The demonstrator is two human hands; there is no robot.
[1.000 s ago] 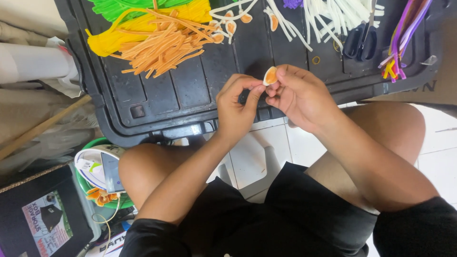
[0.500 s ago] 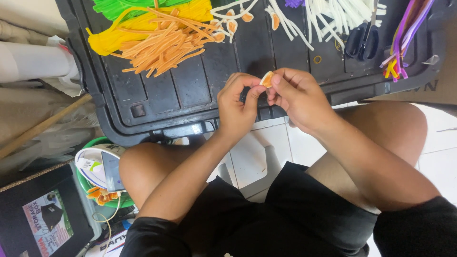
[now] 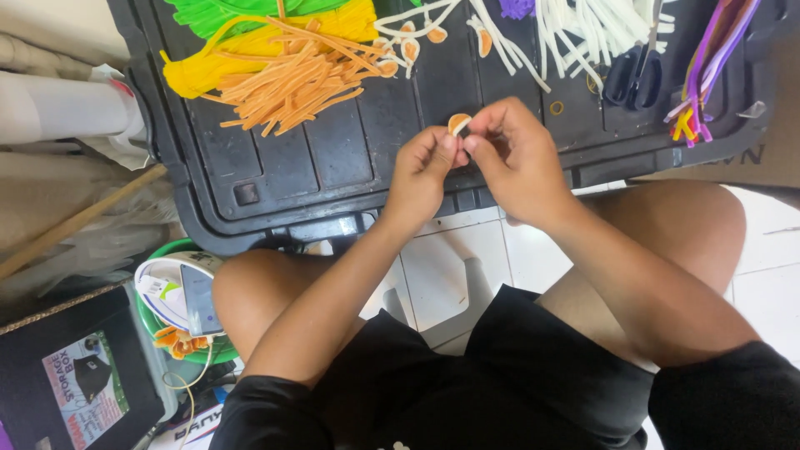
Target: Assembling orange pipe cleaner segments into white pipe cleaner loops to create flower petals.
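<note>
Orange and white, the small looped piece (image 3: 459,124) sits pinched between both your hands above the black tray lid (image 3: 333,158): your left hand (image 3: 421,171) and right hand (image 3: 517,158) are closed on it by the fingertips. You look mid-shaping; the next twist likely wants a steady pinch. Bare lid lies left of your hands, the orange stems (image 3: 292,83) well apart, the lid's edge just below your knuckles

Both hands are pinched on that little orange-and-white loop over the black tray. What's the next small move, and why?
Probably keep the left hand pinching and let the right hand twist the white end tighter. The small orange-and-white loop piece sits between both fingertip grips above the black tray, and its shape resembles the finished petals lying farther up the tray, so it looks nearly closed.
</note>
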